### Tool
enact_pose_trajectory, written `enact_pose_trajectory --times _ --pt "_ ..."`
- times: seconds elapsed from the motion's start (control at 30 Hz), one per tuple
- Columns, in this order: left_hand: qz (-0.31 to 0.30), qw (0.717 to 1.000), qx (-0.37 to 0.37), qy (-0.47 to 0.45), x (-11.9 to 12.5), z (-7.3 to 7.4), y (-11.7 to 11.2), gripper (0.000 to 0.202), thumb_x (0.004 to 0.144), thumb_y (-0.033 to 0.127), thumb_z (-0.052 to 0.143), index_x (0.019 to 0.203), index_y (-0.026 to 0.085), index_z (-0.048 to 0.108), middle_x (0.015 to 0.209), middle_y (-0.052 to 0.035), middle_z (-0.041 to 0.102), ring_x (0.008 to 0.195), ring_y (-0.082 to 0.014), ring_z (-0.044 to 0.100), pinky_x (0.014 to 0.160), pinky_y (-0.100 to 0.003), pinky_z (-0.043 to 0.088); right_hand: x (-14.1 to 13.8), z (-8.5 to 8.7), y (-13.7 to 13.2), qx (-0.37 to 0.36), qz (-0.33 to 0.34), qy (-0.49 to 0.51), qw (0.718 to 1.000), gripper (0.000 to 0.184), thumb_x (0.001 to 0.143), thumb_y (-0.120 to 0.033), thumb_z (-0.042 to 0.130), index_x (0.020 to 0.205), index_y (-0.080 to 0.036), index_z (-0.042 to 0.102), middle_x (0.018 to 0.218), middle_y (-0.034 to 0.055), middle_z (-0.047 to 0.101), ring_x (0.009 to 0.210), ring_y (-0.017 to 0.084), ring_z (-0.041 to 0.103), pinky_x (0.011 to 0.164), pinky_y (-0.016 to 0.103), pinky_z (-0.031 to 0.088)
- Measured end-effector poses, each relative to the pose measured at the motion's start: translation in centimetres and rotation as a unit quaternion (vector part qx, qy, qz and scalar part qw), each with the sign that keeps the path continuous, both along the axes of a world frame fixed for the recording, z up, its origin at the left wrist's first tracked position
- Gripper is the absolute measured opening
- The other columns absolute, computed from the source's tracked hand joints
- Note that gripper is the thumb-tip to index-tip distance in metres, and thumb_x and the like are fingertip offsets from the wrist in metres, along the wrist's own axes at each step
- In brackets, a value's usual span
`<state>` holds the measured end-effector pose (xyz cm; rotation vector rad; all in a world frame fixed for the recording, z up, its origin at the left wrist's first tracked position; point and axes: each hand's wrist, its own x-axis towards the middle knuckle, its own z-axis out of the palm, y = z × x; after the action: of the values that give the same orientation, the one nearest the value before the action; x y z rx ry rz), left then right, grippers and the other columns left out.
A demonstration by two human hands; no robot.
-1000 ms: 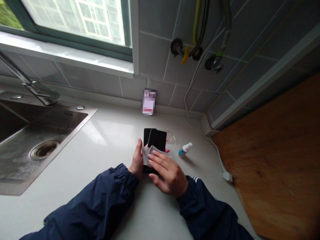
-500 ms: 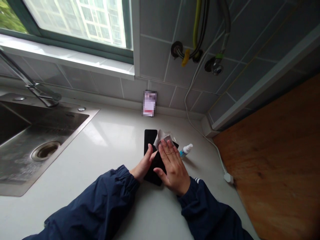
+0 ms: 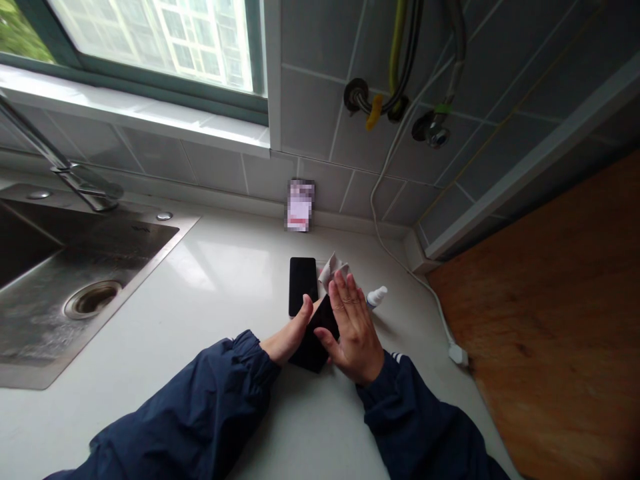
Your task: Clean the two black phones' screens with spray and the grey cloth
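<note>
My left hand [image 3: 287,337] is closed around the edge of a black phone [image 3: 311,347], thumb raised along its side, holding it tilted over the counter. Over this phone's upper part my right hand [image 3: 354,333] lies with fingers straight and side by side, thumb spread. A crumpled light grey cloth [image 3: 332,268] sticks out past the right fingertips, its rest hidden under them. A second black phone [image 3: 303,283] lies flat on the counter just beyond my left thumb. Right of my right hand stands a small spray bottle [image 3: 377,296] with a white top, partly covered.
A steel sink [image 3: 150,247] with a faucet [image 3: 83,183] is set into the white counter [image 3: 210,293] at left. A blurred pink card or phone [image 3: 300,205] leans on the tiled wall. A white cable [image 3: 395,259] ends in a plug [image 3: 457,355] beside a wooden panel [image 3: 540,307].
My right hand and the cloth have shifted slightly right. The held phone has also moved a little right, showing more of the second phone.
</note>
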<state>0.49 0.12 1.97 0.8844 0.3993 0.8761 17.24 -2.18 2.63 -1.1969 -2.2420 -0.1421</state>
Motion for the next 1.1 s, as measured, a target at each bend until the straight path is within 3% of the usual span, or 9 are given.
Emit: enact_pose_trajectory --times 0.07,0.17,0.27,0.37,0.53,0.77,0.93,1.1 --pt "0.015 1.0 0.011 0.012 0.2 0.0 0.2 0.082 0.094 0.079 0.04 0.154 0.026 0.056 0.169 -0.0054 0.04 0.163 -0.0312 0.015 0.133 -0.044 0.002 -0.1 0.0 -0.1 -0.011 0.016 -0.009 1.0 0.084 0.108 -0.054 0.042 0.17 -0.015 0.0 0.176 0.0138 0.016 0.163 0.036 0.014 0.127 0.061 0.03" --pt "0.021 0.998 -0.059 -0.014 0.1 -0.2 0.4 0.081 0.096 0.078 0.037 0.153 0.024 0.056 0.164 -0.0066 0.048 0.162 -0.0289 0.018 0.133 -0.042 0.005 -0.3 0.1 -0.3 -0.026 0.049 -0.02 0.998 0.085 0.107 -0.054 0.044 0.17 -0.015 0.003 0.175 0.0136 0.02 0.163 0.035 0.017 0.128 0.06 0.03" --pt "0.029 0.985 -0.162 -0.056 -0.4 -0.2 0.4 0.081 0.1 0.075 0.033 0.15 0.016 0.059 0.153 -0.0123 0.06 0.158 -0.0279 0.032 0.133 -0.04 0.013 -0.8 0.0 -0.6 -0.043 0.091 -0.034 0.994 0.086 0.107 -0.057 0.045 0.17 -0.013 0.005 0.174 0.0138 0.021 0.163 0.034 0.016 0.128 0.059 0.03" --pt "0.006 0.97 -0.226 -0.091 -0.9 0.1 0.4 0.094 0.097 0.082 0.028 0.139 0.007 0.065 0.137 -0.0206 0.07 0.147 -0.0338 0.05 0.131 -0.046 0.023 -1.2 -0.1 -0.8 -0.058 0.13 -0.045 0.989 0.087 0.106 -0.057 0.046 0.17 -0.012 0.009 0.174 0.0139 0.021 0.163 0.033 0.015 0.129 0.056 0.029" --pt "-0.002 0.957 -0.265 -0.119 -1.5 0.9 0.5 0.113 0.087 0.093 0.026 0.135 -0.001 0.065 0.137 -0.0276 0.068 0.129 -0.0397 0.065 0.124 -0.052 0.035 -1.6 -0.2 -1.0 -0.08 0.172 -0.045 0.981 0.084 0.105 -0.058 0.049 0.168 -0.009 0.021 0.173 0.0146 0.026 0.163 0.032 0.016 0.131 0.056 0.026" --pt "0.011 0.952 -0.269 -0.146 -2.1 1.2 0.7 0.115 0.09 0.09 0.023 0.15 -0.003 0.052 0.152 -0.026 0.056 0.13 -0.0382 0.064 0.117 -0.049 0.044 -1.8 -0.2 -1.2 -0.096 0.208 -0.025 0.973 0.08 0.103 -0.057 0.055 0.162 -0.007 0.036 0.169 0.0165 0.036 0.163 0.03 0.018 0.131 0.053 0.026" --pt "0.017 0.947 -0.277 -0.165 -2.4 1.0 1.0 0.112 0.091 0.089 0.025 0.155 -0.001 0.045 0.152 -0.0262 0.056 0.134 -0.0377 0.061 0.113 -0.049 0.048 -1.5 0.0 -1.2 -0.116 0.252 -0.018 0.961 0.086 0.1 -0.07 0.049 0.16 -0.009 0.04 0.167 0.0162 0.039 0.162 0.03 0.022 0.133 0.051 0.018" --pt "0.033 0.946 -0.275 -0.167 -2.6 1.0 1.1 0.109 0.092 0.087 0.028 0.16 0.004 0.039 0.153 -0.0268 0.055 0.142 -0.0374 0.055 0.11 -0.048 0.049 -1.6 0.0 -1.4 -0.115 0.279 -0.003 0.953 0.084 0.101 -0.07 0.048 0.157 -0.008 0.046 0.164 0.017 0.045 0.161 0.029 0.025 0.134 0.049 0.016"
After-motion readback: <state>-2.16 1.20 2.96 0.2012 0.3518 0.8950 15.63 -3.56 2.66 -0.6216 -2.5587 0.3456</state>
